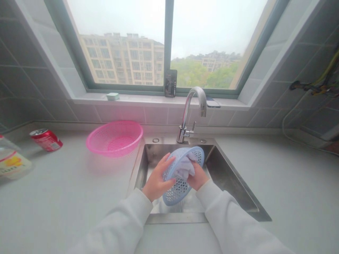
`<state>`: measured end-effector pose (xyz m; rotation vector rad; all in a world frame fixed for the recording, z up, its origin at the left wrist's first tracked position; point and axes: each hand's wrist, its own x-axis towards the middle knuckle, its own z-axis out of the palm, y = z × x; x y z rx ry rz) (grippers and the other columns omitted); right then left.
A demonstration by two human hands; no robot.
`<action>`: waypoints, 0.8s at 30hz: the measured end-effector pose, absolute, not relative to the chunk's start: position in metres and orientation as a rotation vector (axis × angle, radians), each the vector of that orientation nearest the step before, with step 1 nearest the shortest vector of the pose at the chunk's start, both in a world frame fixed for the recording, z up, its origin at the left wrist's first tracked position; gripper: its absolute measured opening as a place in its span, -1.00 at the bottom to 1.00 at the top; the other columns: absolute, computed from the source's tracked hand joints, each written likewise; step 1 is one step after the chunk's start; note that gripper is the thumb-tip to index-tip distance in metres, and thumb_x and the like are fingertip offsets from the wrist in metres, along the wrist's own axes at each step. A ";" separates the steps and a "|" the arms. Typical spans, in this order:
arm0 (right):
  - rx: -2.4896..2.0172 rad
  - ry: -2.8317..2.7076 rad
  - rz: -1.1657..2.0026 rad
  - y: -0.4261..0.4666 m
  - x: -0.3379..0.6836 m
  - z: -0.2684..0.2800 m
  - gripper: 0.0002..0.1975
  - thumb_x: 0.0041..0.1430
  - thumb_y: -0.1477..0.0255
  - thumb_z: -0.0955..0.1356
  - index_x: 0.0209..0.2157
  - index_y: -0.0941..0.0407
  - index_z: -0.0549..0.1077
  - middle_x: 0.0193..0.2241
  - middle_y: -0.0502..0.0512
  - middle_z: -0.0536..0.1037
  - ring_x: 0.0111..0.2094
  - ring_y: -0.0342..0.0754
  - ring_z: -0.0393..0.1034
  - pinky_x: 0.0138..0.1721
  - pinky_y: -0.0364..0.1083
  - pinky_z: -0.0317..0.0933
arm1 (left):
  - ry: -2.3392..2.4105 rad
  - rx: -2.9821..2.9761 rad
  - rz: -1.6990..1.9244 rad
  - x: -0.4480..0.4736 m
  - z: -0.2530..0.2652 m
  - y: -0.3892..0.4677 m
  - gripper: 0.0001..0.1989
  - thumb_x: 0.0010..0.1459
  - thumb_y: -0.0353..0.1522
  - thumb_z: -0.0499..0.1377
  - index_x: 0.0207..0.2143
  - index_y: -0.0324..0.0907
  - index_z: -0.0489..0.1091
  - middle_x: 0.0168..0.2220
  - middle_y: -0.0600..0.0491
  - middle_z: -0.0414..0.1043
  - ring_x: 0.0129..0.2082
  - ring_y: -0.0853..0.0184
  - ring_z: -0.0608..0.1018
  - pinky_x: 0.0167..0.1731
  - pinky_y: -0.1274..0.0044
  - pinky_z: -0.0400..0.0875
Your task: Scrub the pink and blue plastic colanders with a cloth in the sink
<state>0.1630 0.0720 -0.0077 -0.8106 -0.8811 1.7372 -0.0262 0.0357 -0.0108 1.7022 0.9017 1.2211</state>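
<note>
Over the sink [233,176], a light blue plastic basket [177,192] with a pattern of holes is held tilted on its side. My left hand [158,179] grips its left rim, thumb on the near side and fingers round the outside. A pale, whitish cloth [184,168] lies bunched against the inside of the basket. My right hand [196,175] is closed on that cloth, its fingertips partly hidden in the folds.
A chrome faucet [186,109] arches behind the basket. On the left counter are a pink basket [115,150], a red can [47,140] and a bottle [12,164]. Along the windowsill are a phone [171,83], another phone [212,102] and a small pale green block [113,96].
</note>
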 end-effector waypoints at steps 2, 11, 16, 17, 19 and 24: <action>-0.816 -0.816 1.700 0.078 0.172 -0.010 -0.75 0.07 0.15 0.45 -0.31 0.03 0.58 -0.37 0.11 0.69 -0.14 0.13 0.62 -0.11 0.06 0.53 | 0.892 1.691 1.217 -0.026 -0.012 0.036 -0.26 0.04 -0.23 0.39 0.30 0.02 0.38 0.47 -0.09 0.08 0.48 -0.17 0.07 0.43 0.04 -0.09; -0.845 -0.876 1.813 0.065 0.163 -0.007 -0.69 0.02 0.14 0.49 -0.26 0.04 0.59 -0.36 0.09 0.69 -0.18 0.13 0.63 -0.17 0.04 0.52 | 0.860 1.661 1.140 -0.021 -0.020 0.035 -0.18 0.06 -0.13 0.41 0.37 0.09 0.26 0.52 -0.06 -0.10 0.51 -0.16 -0.04 0.44 0.03 -0.17; -0.854 -1.068 1.766 0.055 0.154 0.000 -0.63 0.02 0.16 0.51 -0.15 0.05 0.61 -0.33 0.06 0.70 -0.17 0.15 0.63 -0.11 0.11 0.51 | 0.866 1.644 0.998 -0.021 -0.026 0.038 0.25 -0.30 0.01 0.56 0.43 0.11 0.11 0.55 -0.08 -0.50 0.51 -0.25 -0.24 0.42 -0.04 -0.21; -0.849 -1.095 1.743 0.055 0.155 0.001 -0.64 0.03 0.17 0.50 -0.16 0.04 0.62 -0.31 0.07 0.70 -0.13 0.16 0.62 -0.07 0.13 0.50 | 0.872 1.636 0.983 -0.022 -0.026 0.039 0.29 -0.33 0.02 0.57 0.44 0.11 0.09 0.55 -0.08 -0.54 0.51 -0.26 -0.27 0.42 -0.05 -0.21; -0.842 -1.164 1.676 0.056 0.159 0.003 -0.69 0.03 0.22 0.51 -0.19 0.04 0.64 -0.24 0.09 0.70 -0.04 0.17 0.59 0.02 0.15 0.46 | 0.872 1.620 0.963 -0.022 -0.027 0.040 0.30 -0.34 0.03 0.56 0.44 0.12 0.08 0.55 -0.07 -0.57 0.51 -0.27 -0.28 0.42 -0.05 -0.19; -0.848 -1.218 1.563 0.056 0.166 0.005 -0.68 -0.15 0.33 0.60 -0.26 -0.01 0.66 -0.12 0.10 0.69 0.11 0.18 0.50 0.16 0.10 0.37 | 0.862 1.549 1.025 -0.020 -0.030 0.042 0.19 -0.20 -0.04 0.54 0.44 0.19 0.06 0.55 0.00 -0.56 0.52 -0.23 -0.27 0.42 -0.04 -0.16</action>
